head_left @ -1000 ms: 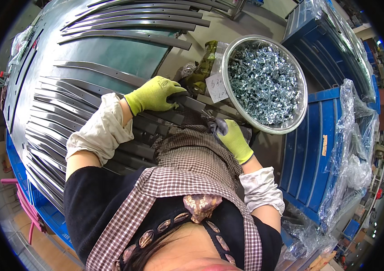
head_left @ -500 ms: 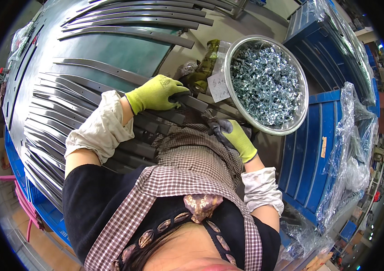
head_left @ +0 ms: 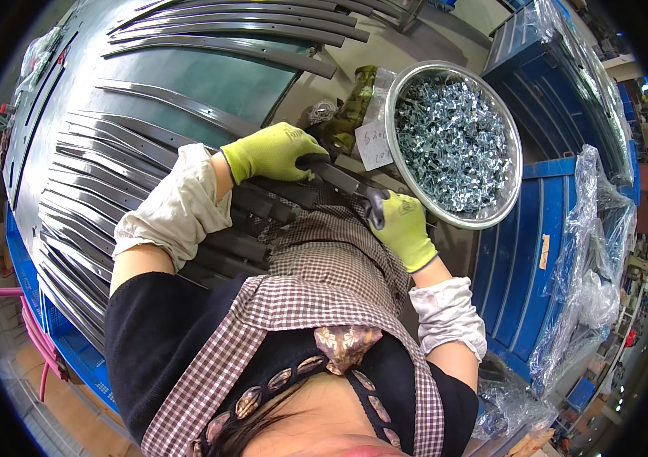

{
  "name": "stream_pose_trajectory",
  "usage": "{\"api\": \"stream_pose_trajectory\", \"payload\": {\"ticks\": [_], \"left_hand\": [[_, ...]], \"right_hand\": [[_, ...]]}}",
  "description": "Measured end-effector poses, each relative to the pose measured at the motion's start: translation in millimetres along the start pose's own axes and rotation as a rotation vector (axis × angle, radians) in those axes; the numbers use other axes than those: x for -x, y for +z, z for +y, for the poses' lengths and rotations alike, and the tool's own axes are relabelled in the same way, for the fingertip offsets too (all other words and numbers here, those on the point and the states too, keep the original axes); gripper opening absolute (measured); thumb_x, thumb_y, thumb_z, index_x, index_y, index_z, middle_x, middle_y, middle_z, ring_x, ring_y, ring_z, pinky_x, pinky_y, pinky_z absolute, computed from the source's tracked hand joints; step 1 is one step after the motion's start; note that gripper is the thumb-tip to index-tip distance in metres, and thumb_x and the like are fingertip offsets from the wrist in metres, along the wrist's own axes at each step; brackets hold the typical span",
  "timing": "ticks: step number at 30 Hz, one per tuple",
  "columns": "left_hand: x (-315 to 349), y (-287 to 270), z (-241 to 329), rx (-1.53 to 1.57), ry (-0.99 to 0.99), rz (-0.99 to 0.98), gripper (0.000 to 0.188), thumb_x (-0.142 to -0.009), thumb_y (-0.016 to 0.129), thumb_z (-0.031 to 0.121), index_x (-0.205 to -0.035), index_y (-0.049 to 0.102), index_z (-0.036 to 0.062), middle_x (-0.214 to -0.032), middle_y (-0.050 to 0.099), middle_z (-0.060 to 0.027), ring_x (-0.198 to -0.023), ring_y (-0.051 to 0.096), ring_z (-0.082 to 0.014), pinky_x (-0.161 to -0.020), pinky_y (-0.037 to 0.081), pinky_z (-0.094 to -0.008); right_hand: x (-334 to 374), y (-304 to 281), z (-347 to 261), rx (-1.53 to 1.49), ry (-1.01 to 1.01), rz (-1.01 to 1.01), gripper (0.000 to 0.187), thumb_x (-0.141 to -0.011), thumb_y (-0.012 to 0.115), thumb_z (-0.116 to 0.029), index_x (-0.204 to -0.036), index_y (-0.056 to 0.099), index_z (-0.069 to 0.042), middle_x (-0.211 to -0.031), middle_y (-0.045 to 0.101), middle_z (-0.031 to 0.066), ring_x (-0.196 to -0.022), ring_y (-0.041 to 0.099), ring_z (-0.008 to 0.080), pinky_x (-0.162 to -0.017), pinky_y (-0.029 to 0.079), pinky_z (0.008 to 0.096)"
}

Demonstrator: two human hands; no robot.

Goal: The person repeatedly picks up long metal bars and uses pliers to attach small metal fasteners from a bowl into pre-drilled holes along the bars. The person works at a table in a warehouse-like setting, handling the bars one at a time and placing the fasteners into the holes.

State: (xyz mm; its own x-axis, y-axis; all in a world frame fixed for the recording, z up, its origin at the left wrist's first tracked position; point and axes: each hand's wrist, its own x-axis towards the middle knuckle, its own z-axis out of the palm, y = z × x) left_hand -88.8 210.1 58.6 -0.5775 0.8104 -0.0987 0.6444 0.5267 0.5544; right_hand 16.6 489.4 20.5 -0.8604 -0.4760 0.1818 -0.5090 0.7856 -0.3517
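My left hand (head_left: 272, 154), in a yellow-green glove with dark fingertips, is closed round a long dark grey strip (head_left: 339, 180) near its end. At that end, the fingers of my right hand (head_left: 402, 232), gloved alike, are pinched together and touch the strip; whatever small thing they may hold is hidden. Under my left forearm, several more curved dark grey strips (head_left: 84, 183) lie side by side, their ends pointing toward my lap. Just beyond my right hand stands a round metal bowl (head_left: 518, 164) full of small shiny metal clips (head_left: 453, 141).
More strips (head_left: 263, 49) lie at the far side of the green-topped table (head_left: 194, 76). A paper label (head_left: 373, 146) rests against the bowl. Blue crates (head_left: 526, 259) with clear plastic wrap (head_left: 587, 266) stand at the right. Pink tubes (head_left: 38, 335) stick out at the lower left.
My right hand has moved up and toward the strip, and its fingers now meet the strip's end. My left hand has shifted slightly to the right with the strip.
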Motion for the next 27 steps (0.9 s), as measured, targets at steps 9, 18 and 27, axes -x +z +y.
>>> {"api": "stream_pose_trajectory", "payload": {"ticks": [9,18,27], "left_hand": [[5.5,-4.6,2.4,-0.103,-0.015,0.047,0.056,-0.073,0.076,0.023,-0.124,0.065,0.0046,-0.104,0.068,-0.0143,-0.096,0.063,-0.0349,-0.095,0.046,-0.0419],[83.4,-59.5,80.2,-0.043,-0.13,-0.345,0.049,-0.07,0.078,0.028,-0.115,0.071,0.009,-0.1,0.07,-0.0129,-0.092,0.067,-0.0323,-0.084,0.054,-0.04],[30.5,-105.2,-9.7,-0.206,-0.138,0.251,0.039,-0.078,0.072,0.014,-0.117,0.07,0.0102,-0.114,0.068,-0.0149,-0.106,0.064,-0.0328,-0.093,0.051,-0.0421]], "right_hand": [[39.8,-41.7,42.2,-0.088,0.337,0.117,0.014,-0.083,0.07,-0.013,-0.097,0.073,-0.009,-0.085,0.072,0.0105,-0.075,0.07,0.0318,-0.064,0.052,0.0374],[0.2,-47.3,106.2,-0.039,0.506,0.228,0.034,-0.082,0.076,-0.037,-0.11,0.073,-0.017,-0.085,0.073,0.0096,-0.078,0.07,0.031,-0.069,0.053,0.0405],[-70.5,-22.5,142.6,0.196,0.715,0.002,0.047,-0.082,0.071,-0.029,-0.125,0.06,-0.013,-0.121,0.065,0.0146,-0.102,0.066,0.0359,-0.085,0.055,0.0462]]}}
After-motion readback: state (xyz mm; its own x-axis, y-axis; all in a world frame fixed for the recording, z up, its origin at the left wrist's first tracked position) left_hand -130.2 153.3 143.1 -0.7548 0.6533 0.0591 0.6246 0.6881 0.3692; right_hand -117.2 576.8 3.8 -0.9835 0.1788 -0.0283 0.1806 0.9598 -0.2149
